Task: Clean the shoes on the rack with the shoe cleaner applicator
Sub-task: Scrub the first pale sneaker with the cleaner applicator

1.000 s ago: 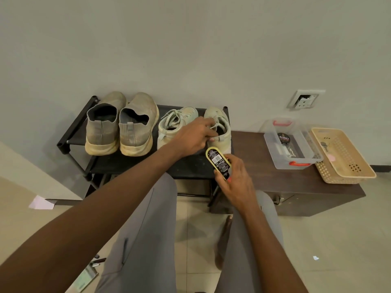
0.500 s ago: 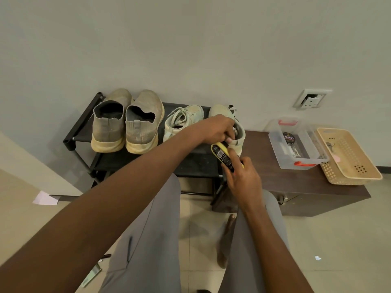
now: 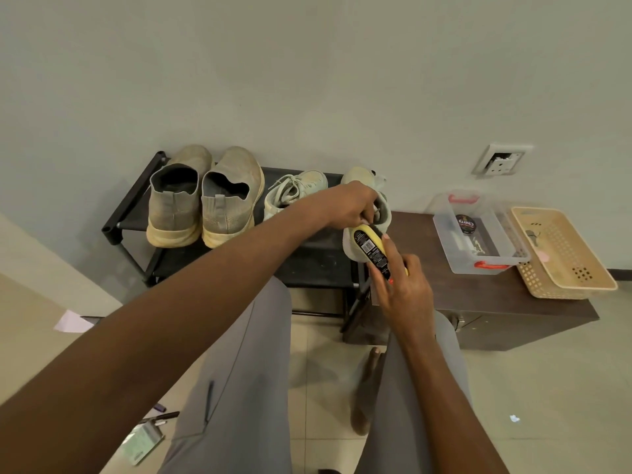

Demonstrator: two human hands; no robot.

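Observation:
On the black shoe rack (image 3: 130, 206) stand two grey slip-on shoes (image 3: 205, 200) at the left and one pale lace-up sneaker (image 3: 294, 189) in the middle. My left hand (image 3: 349, 208) grips the collar of the second pale sneaker (image 3: 362, 176) and holds it tilted at the rack's right end. In my right hand (image 3: 403, 289) is the yellow and black shoe cleaner applicator (image 3: 371, 248), its upper end against that sneaker's heel. My hands hide much of the sneaker.
A dark wooden cabinet (image 3: 478, 302) stands right of the rack. On it are a clear plastic box (image 3: 478, 234) holding a polish tin and a beige basket (image 3: 564, 254). A wall socket (image 3: 502, 159) is above. Pens and paper lie on the tiled floor at lower left.
My left hand has lifted the right sneaker by its collar and tilted it toward me. My right hand has brought the applicator up against its heel.

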